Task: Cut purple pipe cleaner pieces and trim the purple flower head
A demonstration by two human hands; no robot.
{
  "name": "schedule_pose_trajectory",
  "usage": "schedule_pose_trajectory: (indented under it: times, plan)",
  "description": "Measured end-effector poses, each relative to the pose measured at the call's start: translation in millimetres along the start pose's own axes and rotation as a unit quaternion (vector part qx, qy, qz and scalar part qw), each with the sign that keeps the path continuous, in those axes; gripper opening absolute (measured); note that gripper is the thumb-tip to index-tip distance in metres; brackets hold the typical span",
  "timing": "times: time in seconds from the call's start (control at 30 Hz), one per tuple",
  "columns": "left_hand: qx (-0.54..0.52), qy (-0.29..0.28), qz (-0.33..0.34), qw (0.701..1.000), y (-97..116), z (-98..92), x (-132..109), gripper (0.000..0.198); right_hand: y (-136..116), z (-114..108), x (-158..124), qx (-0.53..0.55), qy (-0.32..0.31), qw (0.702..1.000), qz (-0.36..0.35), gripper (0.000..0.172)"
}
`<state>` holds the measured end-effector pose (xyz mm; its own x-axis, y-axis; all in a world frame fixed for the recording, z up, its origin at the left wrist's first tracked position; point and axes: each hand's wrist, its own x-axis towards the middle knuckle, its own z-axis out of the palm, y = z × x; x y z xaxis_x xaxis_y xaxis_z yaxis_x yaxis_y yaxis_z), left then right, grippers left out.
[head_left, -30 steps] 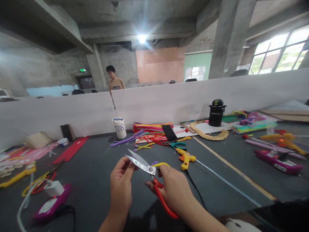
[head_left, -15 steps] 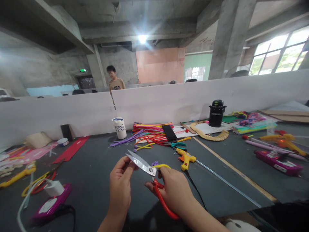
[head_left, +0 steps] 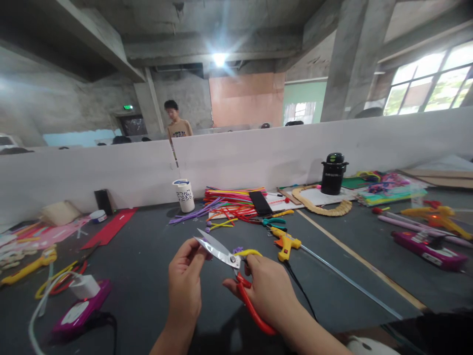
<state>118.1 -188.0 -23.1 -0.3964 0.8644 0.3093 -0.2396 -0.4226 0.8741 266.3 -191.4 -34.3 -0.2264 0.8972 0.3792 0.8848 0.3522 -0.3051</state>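
Note:
My right hand (head_left: pixel 269 286) grips a pair of scissors (head_left: pixel 220 252) with one red and one yellow handle. Their silver blades point up and left, slightly apart. My left hand (head_left: pixel 185 278) is closed in a pinch close to the blades; whatever is between its thumb and fingers is hidden or too small to make out. Just behind the scissors' pivot a small purple curled piece (head_left: pixel 237 250) shows in part. To the right of my right hand lies a yellow glue gun (head_left: pixel 286 243) with a long clear glue stick in its back.
Colourful pipe cleaners (head_left: pixel 236 197) lie at the back, beside a white cup (head_left: pixel 184 197) and teal-handled pliers (head_left: pixel 274 223). A black bottle (head_left: pixel 332 175) stands at the back right. Purple power strips (head_left: pixel 86 308) sit at both sides. A white partition (head_left: pixel 258 158) runs behind.
Both hands and the scissors hold nearly the same pose, the blades perhaps a touch wider apart. The whole view has shifted very slightly.

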Motion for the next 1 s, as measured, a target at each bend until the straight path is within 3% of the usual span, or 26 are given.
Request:
schedule_pose_trajectory:
  times: [1.0]
  plan:
    - [-0.016,-0.01,-0.004,1.0,2.4,1.9,0.6,0.011,-0.9,-1.2,0.5,-0.022,-0.02,1.0,0.007,0.052]
